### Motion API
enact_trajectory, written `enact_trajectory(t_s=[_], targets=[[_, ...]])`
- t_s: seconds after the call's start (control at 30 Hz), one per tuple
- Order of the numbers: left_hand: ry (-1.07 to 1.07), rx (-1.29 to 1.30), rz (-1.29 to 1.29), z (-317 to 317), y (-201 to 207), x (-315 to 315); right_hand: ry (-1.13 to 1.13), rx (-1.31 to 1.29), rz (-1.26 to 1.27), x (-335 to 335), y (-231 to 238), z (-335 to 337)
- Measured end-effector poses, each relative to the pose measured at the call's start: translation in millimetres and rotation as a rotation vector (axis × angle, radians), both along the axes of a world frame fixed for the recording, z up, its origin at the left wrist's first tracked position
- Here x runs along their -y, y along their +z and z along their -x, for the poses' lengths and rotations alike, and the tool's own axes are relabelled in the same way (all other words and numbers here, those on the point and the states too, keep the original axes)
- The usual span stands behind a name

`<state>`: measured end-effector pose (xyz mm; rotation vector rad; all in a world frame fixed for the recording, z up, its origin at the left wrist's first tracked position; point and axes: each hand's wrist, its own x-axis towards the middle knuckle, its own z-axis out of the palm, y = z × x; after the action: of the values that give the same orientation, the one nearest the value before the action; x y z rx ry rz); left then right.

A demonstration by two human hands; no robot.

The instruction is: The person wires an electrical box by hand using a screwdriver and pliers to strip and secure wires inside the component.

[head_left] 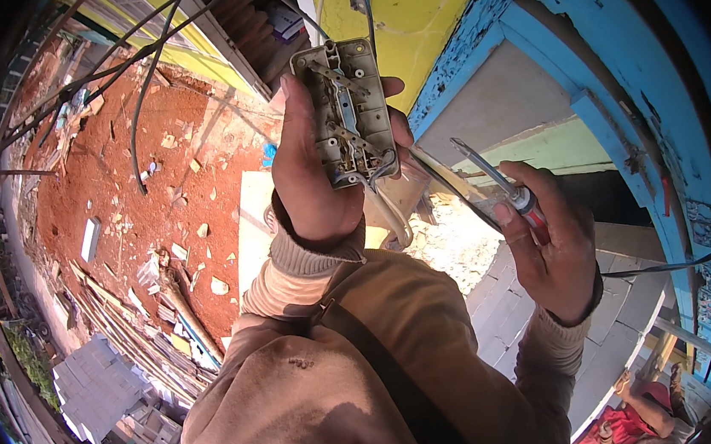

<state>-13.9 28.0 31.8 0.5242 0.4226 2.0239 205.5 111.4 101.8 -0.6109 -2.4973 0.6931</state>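
Note:
My left hand [307,158] is closed round an off-white electrical socket block [348,116], its opened back turned up. Metal contact strips and screws show inside the block. One cable enters at its top and pale wires leave its lower end. In my right hand [550,242] is a screwdriver [487,160], its red and clear handle between thumb and fingers. The metal shaft points up and left toward the block, with its tip apart from it.
Dark cables [142,50] hang at the upper left. A blue wooden frame [604,44] stands at the right beside a yellow wall [413,19]. Far below lie red soil [113,194], poles [139,328] and grey blocks [97,384]. A person in red [628,427] is at the lower right.

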Motion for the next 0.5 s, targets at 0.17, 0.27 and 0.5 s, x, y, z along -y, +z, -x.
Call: enact_trajectory(t_s=[0.17,0.27,0.5], targets=[[0.234,0.012,0.133,-28,9,-2,0.011,-0.23,0.212,20,-11,21],[0.245,0.087,0.082,-35,16,2,0.072,-0.376,0.169,28,-33,48],[0.1,0.063,-0.036,-25,10,8,0.148,-0.582,0.12,31,-54,64]])
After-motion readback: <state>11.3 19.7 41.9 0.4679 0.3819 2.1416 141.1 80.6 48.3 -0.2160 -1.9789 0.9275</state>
